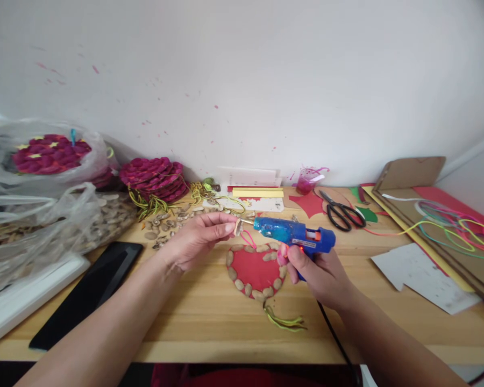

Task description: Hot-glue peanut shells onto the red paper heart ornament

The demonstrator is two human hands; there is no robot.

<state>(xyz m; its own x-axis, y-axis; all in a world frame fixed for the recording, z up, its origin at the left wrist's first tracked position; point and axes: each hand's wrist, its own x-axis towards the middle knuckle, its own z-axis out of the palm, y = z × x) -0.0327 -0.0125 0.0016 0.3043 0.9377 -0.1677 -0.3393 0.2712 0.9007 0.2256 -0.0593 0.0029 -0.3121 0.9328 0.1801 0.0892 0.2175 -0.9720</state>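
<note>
two hands meet: left hand (197, 236) pinches a seed (237, 228), right hand (318, 271) grips glue gun (294, 234).

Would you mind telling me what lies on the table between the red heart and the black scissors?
In the head view, the blue glue gun, held in the right hand, lies between the red heart and the black scissors.

Home craft corner (wooden table (210, 317), scissors (341, 214), seed bags (44, 226))

Scissors (342, 214): black-handled, lying flat, far right of centre.
Phone (91, 290): dark slab on the surface (201, 322), left.
Cords (455, 228): coloured loops on cardboard (411, 172).
Bags (44, 215): clear plastic, far left.
Paper (423, 279): white sheet, right.
</note>
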